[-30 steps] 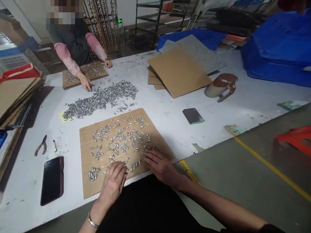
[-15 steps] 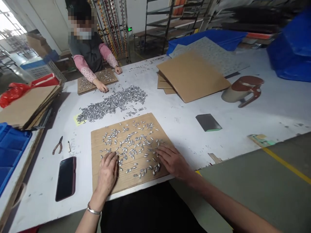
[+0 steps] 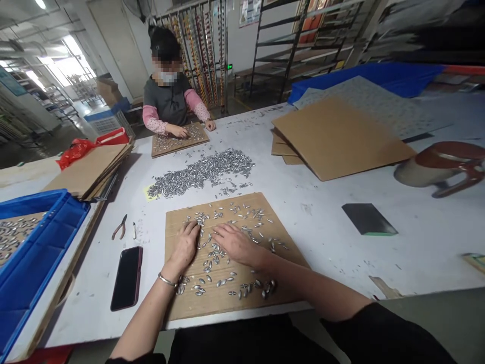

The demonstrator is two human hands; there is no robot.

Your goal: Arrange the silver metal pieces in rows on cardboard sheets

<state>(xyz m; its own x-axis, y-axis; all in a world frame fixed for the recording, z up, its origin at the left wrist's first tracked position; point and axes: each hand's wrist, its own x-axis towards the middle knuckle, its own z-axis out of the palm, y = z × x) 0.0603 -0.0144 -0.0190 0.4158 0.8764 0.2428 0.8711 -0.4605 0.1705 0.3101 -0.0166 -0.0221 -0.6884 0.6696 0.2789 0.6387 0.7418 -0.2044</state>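
Observation:
A brown cardboard sheet (image 3: 197, 303) lies in front of me, strewn with small silvery leaf-shaped pieces (image 3: 227, 282). My left hand (image 3: 185, 247) rests on its left half, fingers stretched out and their tips among the pieces. To its right, my right hand (image 3: 237, 245) lies palm down over the middle, fingers extended over more pieces. Both hands look open, with nothing visible in their grip; what lies under the palms is hidden. Beyond the sheet a long heap of the same pieces (image 3: 204, 172) spreads over the white table (image 3: 299, 212).
A phone (image 3: 127, 278), pliers (image 3: 120, 227) and a blue crate (image 3: 56, 242) stand left. Right are a dark block (image 3: 369, 219), a lidded mug (image 3: 420, 167) and stacked cardboard (image 3: 337, 139). Across the table a co-worker (image 3: 170, 101) handles pieces on another board (image 3: 182, 145).
My right hand has moved from the sheet's right edge inward to its middle. My left hand has shifted farther up the sheet. The co-worker's hand has moved from beside their board onto it.

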